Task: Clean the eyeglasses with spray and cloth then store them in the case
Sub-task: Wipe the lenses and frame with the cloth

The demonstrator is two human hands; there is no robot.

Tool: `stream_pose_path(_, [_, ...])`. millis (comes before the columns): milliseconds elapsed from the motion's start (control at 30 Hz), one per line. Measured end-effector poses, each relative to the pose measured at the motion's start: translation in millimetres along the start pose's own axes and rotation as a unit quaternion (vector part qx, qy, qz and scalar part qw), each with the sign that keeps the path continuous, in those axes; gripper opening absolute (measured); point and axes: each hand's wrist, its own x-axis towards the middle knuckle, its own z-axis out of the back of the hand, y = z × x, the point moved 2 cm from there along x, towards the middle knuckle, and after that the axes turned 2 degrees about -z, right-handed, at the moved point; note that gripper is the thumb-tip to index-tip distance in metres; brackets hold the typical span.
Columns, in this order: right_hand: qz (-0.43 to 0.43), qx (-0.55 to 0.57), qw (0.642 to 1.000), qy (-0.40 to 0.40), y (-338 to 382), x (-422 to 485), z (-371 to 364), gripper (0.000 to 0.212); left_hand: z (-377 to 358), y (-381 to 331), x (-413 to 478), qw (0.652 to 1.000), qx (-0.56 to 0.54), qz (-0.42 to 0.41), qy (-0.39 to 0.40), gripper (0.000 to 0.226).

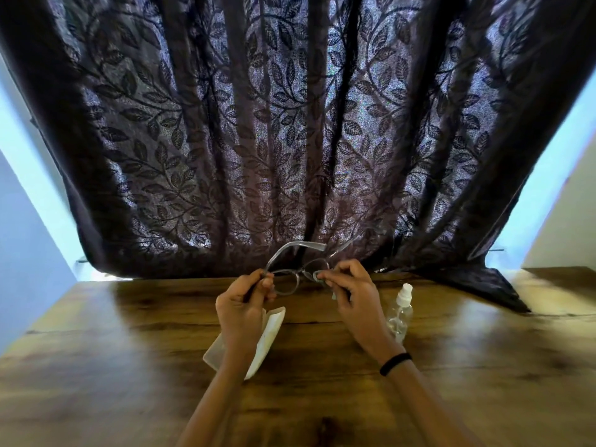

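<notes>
I hold grey-framed eyeglasses [292, 273] up over the wooden table [451, 375], temples unfolded and pointing away from me. My left hand [242, 309] grips the frame at its left hinge. My right hand [350, 293] pinches a small grey cloth [314, 276] against the right lens. A clear spray bottle [401, 312] with a white nozzle stands on the table just right of my right wrist. A pale, flat case [267, 337] lies on the table under my left wrist, partly hidden by it.
A dark leaf-patterned curtain [290, 130] hangs across the far edge of the table, its hem spilling onto the right side [483, 285]. Pale walls show at both sides. A black band circles my right wrist [395, 363].
</notes>
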Motion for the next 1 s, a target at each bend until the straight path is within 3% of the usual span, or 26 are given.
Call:
stream_pose_path(167, [-0.008, 0.01, 1.0, 0.012, 4, 6, 1, 0.025, -5, -4, 3, 0.998, -0.021, 0.032, 0.055, 0.03])
stream_pose_path(400, [0.002, 0.0, 1.0, 0.004, 5, 5, -2, 0.027, -3, -8, 2, 0.999, -0.009, 0.016, 0.048, 0.02])
stream_pose_path(700, [-0.053, -0.085, 0.993, -0.055, -8, 3, 0, 0.021, -3, -6, 2, 0.999, -0.021, 0.027, 0.026, 0.018])
stream_pose_path(1000, [-0.136, 0.069, 0.987, -0.045, -2, -9, -7, 0.018, -2, 1, 0, 1.0, -0.01, 0.015, 0.004, 0.024])
